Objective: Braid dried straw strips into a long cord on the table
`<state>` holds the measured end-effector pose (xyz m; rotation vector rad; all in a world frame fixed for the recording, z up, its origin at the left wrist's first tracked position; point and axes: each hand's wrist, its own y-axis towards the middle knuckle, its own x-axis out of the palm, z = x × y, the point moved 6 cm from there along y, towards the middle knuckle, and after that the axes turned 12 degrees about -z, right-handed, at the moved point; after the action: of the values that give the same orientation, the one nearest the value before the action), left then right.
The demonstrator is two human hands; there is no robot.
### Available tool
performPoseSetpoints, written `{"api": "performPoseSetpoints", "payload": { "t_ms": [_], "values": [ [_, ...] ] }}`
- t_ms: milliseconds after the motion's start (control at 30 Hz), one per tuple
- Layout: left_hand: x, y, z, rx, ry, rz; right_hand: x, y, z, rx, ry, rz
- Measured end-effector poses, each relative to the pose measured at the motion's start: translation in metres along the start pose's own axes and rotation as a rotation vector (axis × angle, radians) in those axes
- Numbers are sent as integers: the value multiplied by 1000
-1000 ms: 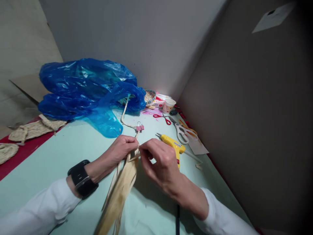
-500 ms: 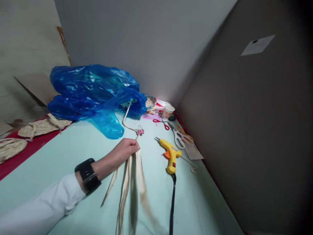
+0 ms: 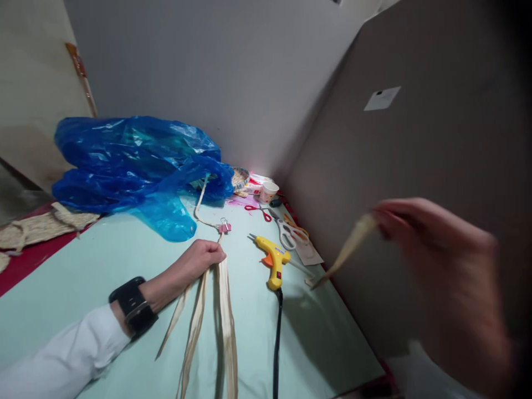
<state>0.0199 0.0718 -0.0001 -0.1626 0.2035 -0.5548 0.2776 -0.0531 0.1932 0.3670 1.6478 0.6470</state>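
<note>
My left hand (image 3: 206,255) is closed on several pale dried-leaf strips (image 3: 226,316), just below a pink binder clip (image 3: 225,228). The long ends fan out from under my fingers towards the table's near edge. From the clip a thin braided cord (image 3: 198,208) runs back to a blue plastic bag (image 3: 137,155). Off to the right, raised above the table, my right hand (image 3: 449,266) is blurred; its fingers pinch the end of a short loose strip (image 3: 353,244) that slants down to the left.
A yellow glue gun (image 3: 274,260) with a black cable (image 3: 277,343) lies right of the strips. Behind it are white-handled scissors (image 3: 288,235), red-handled scissors (image 3: 264,212) and a paper cup (image 3: 269,191). Braided bundles (image 3: 45,228) rest at the left edge. A grey partition (image 3: 353,166) stands to the right.
My right hand has come into view at the right with a strip pinched in it. My left hand keeps its grip below the clip. The whole scene has shifted left in view.
</note>
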Motion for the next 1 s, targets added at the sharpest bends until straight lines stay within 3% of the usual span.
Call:
{"api": "performPoseSetpoints", "payload": {
  "t_ms": [67, 133, 200, 300, 367, 500, 567, 767, 1000],
  "values": [
    [0, 1, -2, -15, 3, -6, 35, 47, 7, -34, -88, -118],
    [0, 1, -4, -36, 6, -7, 85, 81, 16, -33, -273, -370],
    [0, 1, -4, -54, 11, -10, 129, 96, 22, -11, -349, -545],
    [2, -2, -2, -101, 1, -20, 165, 88, 8, 11, -321, -567],
    [3, -4, -2, -124, -38, -33, 174, 68, -16, -11, -250, -576],
    [4, -3, -2, -74, -131, -82, 188, 17, -77, -94, 283, -814],
    [3, -1, -4, -52, -150, -100, 193, 1, -94, -72, 422, -845],
    [0, -2, -10, -64, -212, -53, 201, -3, -91, 34, 629, -846],
    [-4, -9, -6, -48, -328, 75, 194, 4, -80, 65, 471, -739]
  ]
}}
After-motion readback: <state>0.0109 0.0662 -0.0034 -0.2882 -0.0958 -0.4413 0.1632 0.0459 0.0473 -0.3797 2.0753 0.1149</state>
